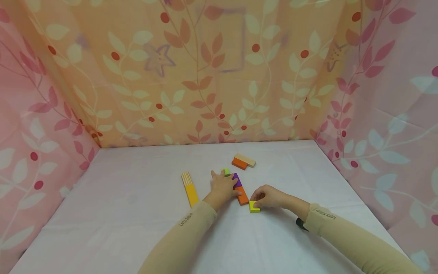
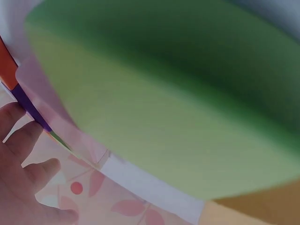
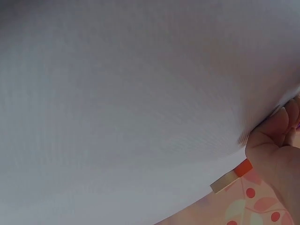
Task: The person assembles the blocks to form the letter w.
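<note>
My left hand (image 1: 223,187) lies with fingers spread over a line of blocks. Its fingertips touch the purple block (image 1: 237,180), and its thumb is at the orange block (image 1: 243,196) joined to the purple one's near end. A light green block (image 1: 225,172) shows past the fingers at the far end, partly covered. My right hand (image 1: 268,197) pinches a small yellow block (image 1: 254,207) low at the table, just right of the orange block's near end. In the right wrist view, the curled fingers (image 3: 273,129) hide this block.
Farther back, a plain wooden block (image 1: 246,160) and another orange block (image 1: 239,163) lie side by side. Left of my left hand is a long yellow piece (image 1: 192,195) with pale striped strips (image 1: 186,178) at its far end. A large blurred green shape (image 2: 154,103) fills much of the left wrist view.
</note>
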Tool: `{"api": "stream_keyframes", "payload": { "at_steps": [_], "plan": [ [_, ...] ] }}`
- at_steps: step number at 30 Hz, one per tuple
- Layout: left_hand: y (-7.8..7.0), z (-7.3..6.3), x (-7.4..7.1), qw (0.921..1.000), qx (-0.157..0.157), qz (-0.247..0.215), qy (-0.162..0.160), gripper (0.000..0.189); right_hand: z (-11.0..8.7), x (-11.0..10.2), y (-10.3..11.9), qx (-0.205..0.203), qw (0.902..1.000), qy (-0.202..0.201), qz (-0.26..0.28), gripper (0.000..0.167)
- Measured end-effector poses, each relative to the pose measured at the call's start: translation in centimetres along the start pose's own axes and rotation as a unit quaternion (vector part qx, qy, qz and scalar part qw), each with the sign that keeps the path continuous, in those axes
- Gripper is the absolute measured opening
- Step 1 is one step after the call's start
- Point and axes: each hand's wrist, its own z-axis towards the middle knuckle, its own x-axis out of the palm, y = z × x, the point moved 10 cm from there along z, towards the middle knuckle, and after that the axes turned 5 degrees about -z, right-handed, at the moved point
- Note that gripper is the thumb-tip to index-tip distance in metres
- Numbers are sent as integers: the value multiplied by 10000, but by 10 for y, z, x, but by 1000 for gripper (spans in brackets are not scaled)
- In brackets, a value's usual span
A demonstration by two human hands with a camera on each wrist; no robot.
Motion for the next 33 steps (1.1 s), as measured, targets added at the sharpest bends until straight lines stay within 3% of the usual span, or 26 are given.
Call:
{"api": "stream_keyframes", "payload": {
  "at_steps": [5, 12, 26, 33],
  "plan": [
    [1, 0, 1, 10000, -18, -5, 10, 69, 3, 0, -1, 73, 9999, 101, -3, 13],
    [2, -1, 1, 9999, -26, -92, -70, 67, 14, -15, -15, 563, 9981, 57, 256, 18],
    [-1, 1, 1, 10000, -18, -16, -27, 67, 62, -79, -44, 904, 9851, -1354, 551, 39],
    [0, 1, 2, 10000, -59, -43, 9, 67, 80, -89, -46, 909, 9825, -1610, 233, 50]
  ]
}}
